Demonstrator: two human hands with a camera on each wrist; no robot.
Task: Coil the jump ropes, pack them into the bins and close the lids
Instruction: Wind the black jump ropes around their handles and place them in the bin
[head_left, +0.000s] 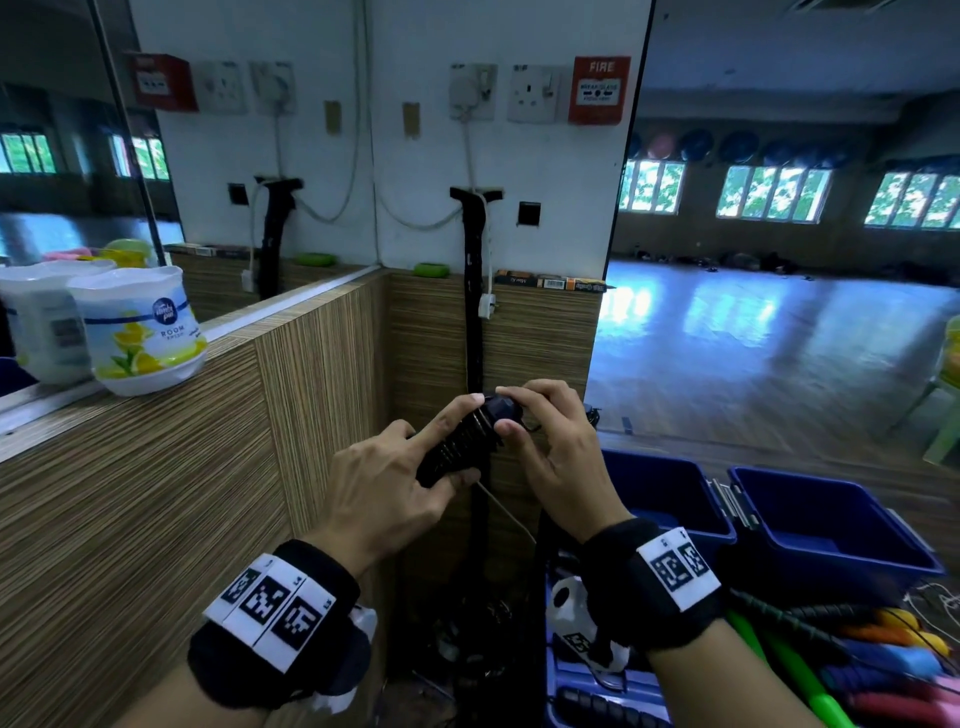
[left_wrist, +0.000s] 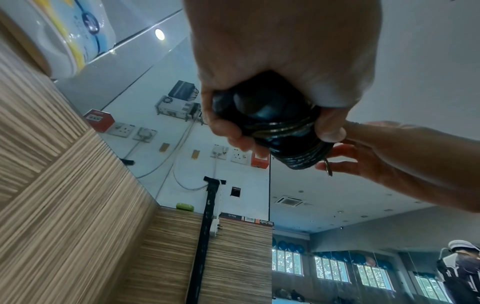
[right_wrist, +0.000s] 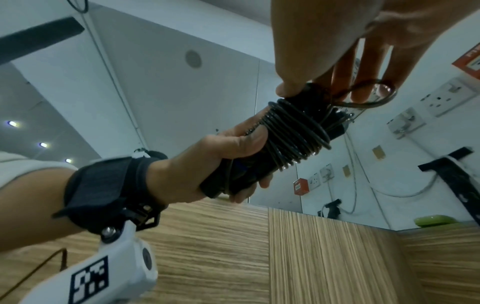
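The black plastic jump-rope handles wrapped in thin dark cord (head_left: 465, 441) are lying with their long axis rising from the left hand (head_left: 387, 499), which is gripping the lower end, toward the right hand (head_left: 550, 441), which is pinching the top end and a loose cord loop; the open blue plastic bins (head_left: 826, 525) are sitting below-right of the bundle

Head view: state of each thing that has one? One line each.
Black rope: cord wound round its handles, last loop loose at the top.
Left hand: grips the handles.
Right hand: pinches the bundle's top end.
Blue bins: open, no lids on, no ropes visible inside.
Colored ropes: heaped at lower right, not packed.
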